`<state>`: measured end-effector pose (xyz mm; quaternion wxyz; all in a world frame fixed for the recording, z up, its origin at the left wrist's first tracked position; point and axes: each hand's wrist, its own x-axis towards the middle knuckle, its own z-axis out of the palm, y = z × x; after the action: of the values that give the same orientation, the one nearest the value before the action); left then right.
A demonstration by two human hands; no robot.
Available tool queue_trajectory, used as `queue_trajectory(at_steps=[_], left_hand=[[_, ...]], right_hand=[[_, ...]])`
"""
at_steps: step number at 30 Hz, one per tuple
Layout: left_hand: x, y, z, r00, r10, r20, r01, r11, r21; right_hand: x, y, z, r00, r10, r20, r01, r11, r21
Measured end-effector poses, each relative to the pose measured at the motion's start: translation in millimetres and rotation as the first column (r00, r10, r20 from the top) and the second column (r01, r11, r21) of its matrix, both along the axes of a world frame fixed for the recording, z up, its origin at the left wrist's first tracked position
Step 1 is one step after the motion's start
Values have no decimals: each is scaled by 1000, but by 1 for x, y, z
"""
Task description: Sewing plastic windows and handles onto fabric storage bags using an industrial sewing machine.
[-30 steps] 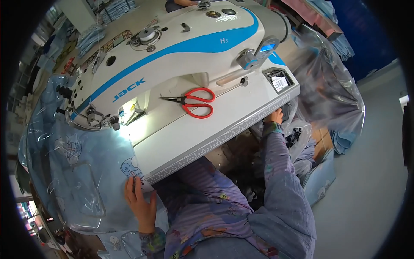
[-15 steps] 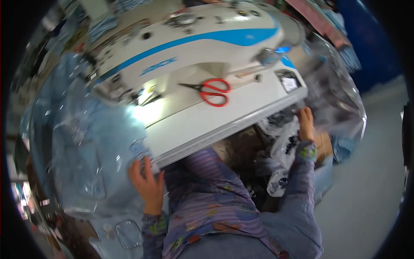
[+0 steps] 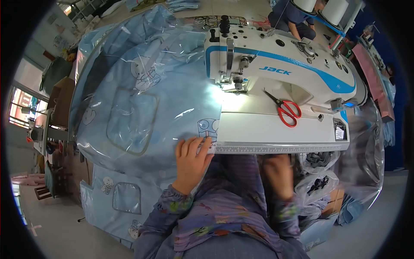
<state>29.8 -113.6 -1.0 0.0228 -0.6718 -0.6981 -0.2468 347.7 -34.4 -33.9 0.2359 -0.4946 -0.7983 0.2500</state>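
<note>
From where I stand, the big light-blue cloth (image 3: 172, 103), shiny as if under clear film, covers the left side of the bench (image 3: 254, 129) and drapes past its front edge. Its right edge runs from near the needle of the white-and-blue sewing machine (image 3: 302, 64) down to the left end of the ruler strip (image 3: 280, 149) along the bench's front edge. Right there the left hand (image 3: 189, 162) rests on the cloth, fingertips touching it just below a small printed figure (image 3: 208, 126); the fingers lie side by side, the thumb standing apart from them. An outlined patch (image 3: 133, 125) on the cloth sits to the left of that hand.

The right hand (image 3: 279, 172) is away from the cloth, below the bench's front edge and beside the lap; it is blurred, so I can't tell whether it holds anything. Just right of it hang clear bags (image 3: 302, 196) with dark scraps. Red-handled scissors (image 3: 281, 105) lie on the bench, behind the front edge.
</note>
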Motion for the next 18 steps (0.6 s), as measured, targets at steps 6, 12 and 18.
queue_trajectory(at_steps=[6, 12, 18], left_hand=[[-27, 33, 20, 983, -145, 110, 159, 979, -128], [-26, 41, 14, 977, -196, 82, 205, 972, -114], [-1, 40, 18, 991, -124, 59, 131, 981, -143]], right_hand=[[-153, -40, -31, 723, 354, -594, -521, 843, -132], [-162, -51, -5, 698, 209, -685, -643, 605, -471], [-133, -61, 5, 677, 14, -736, -607, 576, -548]])
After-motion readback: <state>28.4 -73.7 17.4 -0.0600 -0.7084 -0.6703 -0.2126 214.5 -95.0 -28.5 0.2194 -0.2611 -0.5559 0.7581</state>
